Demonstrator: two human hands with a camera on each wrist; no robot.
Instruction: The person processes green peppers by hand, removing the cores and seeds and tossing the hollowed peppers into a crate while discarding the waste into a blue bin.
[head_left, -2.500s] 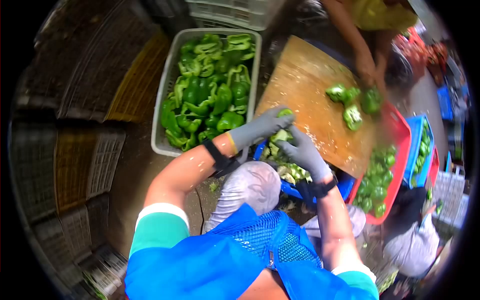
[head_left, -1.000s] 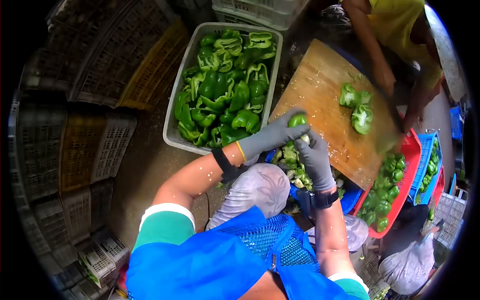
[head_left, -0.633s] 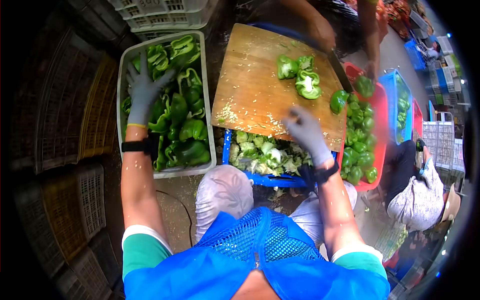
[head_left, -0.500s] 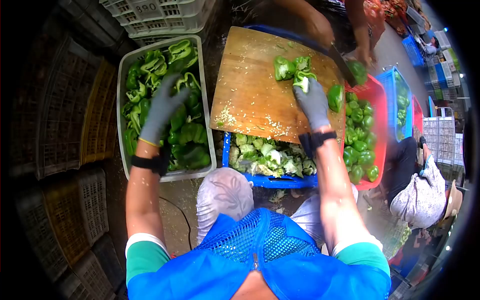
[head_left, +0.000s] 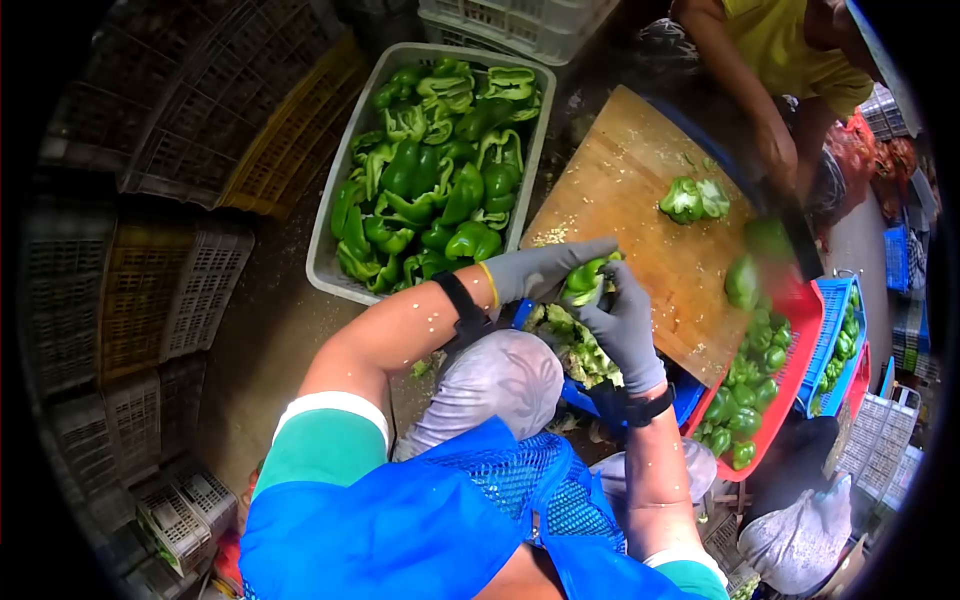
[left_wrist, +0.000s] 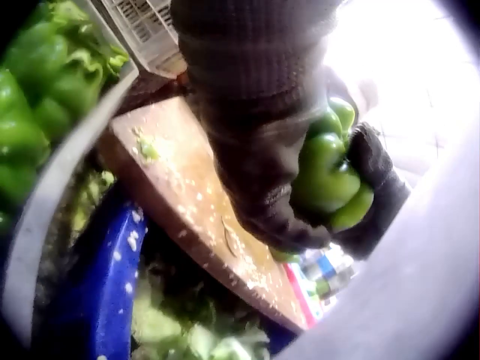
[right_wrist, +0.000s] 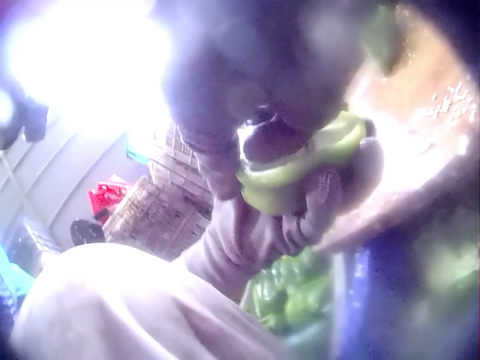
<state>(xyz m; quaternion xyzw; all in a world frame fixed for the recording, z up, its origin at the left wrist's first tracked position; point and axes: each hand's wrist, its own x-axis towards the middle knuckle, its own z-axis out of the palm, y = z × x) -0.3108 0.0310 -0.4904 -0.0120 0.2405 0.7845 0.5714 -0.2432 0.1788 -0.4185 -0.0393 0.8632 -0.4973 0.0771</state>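
Observation:
Both gloved hands meet over the near edge of the cutting board [head_left: 640, 200]. Between them is a cut green pepper piece [head_left: 585, 282]. The left hand [head_left: 540, 272] grips it from the left; the right hand [head_left: 622, 325] pinches its other side. In the left wrist view, the left hand [left_wrist: 262, 157] curls round the smooth green pepper [left_wrist: 326, 176], with the right hand [left_wrist: 379, 176] against the far side. Seen from the right wrist, the right hand [right_wrist: 255, 82] has a digit inside the hollow pepper [right_wrist: 281, 184], and the left hand [right_wrist: 251, 236] cups it below.
A grey crate [head_left: 332, 225] of cut peppers stands left of the board. Scraps [head_left: 580, 350] fill a blue container [head_left: 690, 395] under it. Pepper pieces [head_left: 695, 200] lie on the board. Across, a person [head_left: 750, 90] holds a knife [head_left: 798, 238] near a red crate [head_left: 808, 340] of whole peppers.
The left hand has left the grey crate and the right hand has drawn back from the board's pieces. They now hold one pepper piece together; the head view has turned.

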